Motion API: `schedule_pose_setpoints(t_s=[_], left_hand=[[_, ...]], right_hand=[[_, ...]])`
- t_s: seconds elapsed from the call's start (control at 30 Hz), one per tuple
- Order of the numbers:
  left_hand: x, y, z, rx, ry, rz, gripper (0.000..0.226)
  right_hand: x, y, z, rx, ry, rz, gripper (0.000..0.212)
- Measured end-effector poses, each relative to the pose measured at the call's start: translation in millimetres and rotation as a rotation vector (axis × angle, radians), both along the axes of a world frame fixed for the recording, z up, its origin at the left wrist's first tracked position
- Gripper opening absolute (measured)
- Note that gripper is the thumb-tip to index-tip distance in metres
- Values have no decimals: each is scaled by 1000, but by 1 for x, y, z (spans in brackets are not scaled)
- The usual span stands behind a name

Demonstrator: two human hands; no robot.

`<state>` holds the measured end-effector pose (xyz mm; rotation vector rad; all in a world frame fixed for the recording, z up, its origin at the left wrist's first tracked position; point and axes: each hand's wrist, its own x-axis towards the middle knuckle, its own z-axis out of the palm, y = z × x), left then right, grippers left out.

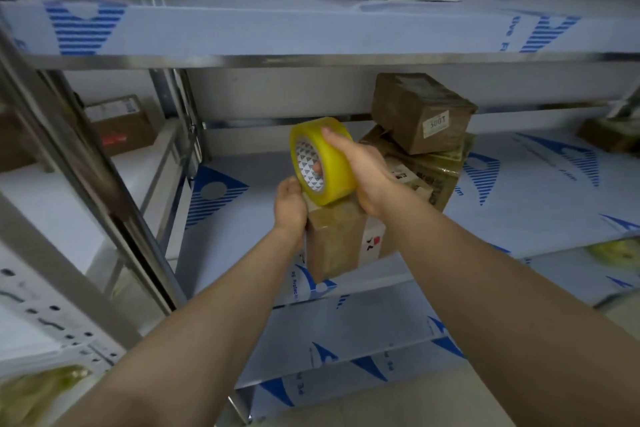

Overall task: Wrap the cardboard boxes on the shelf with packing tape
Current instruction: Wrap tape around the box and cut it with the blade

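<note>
With right grip (363, 173) clamped round yellow packing-tape roll (330, 185) and left grip (291, 204) clasping upright brown cardboard box (332, 243), pull tape taut, press flat.

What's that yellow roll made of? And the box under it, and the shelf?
The tape roll looks like glossy, see-through yellowish plastic film on a printed core, probably card. The small box looks like brown cardboard, shiny as if taped. The shelf edge shines like polished metal, under blue-printed protective film.
</note>
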<state>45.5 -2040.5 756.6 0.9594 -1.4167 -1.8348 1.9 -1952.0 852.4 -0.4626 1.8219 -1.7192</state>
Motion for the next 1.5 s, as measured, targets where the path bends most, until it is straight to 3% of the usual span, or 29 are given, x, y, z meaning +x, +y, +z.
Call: schedule_pose_setpoints(t_s=[0.17,0.47,0.63,0.97,1.1,1.2,1.27,1.33,1.43,1.5], left_hand=[[-2,1,3,-188,-107,55,26],[-1,2,7,-241,-144,32,30],[-2,2,6,-256,-145,33,32],[-3,-1,4,-276,-159,29,32],[-2,-9,5,-255,-209,-29,31],[-1,-19,23,-321,-380,-82,28],[-9,-20,39,-613,-592,-88,36],[-21,-4,51,-866,-809,-237,40],[-40,10,42,-1088,-1124,-436,71],[-46,4,36,-1148,-1156,-423,71]], right_hand=[[9,8,7,3,25,-9,42],[40,96,14,135,1,13,40],[52,119,0,129,-19,17,17],[57,118,-66,179,-83,-142,19],[57,109,-81,165,-43,-107,31],[53,103,-86,160,-30,-119,40],[51,100,-88,148,-23,-119,44],[50,98,-89,144,-8,-114,46],[48,96,-89,139,-23,-114,46],[47,94,-92,146,-21,-96,46]])
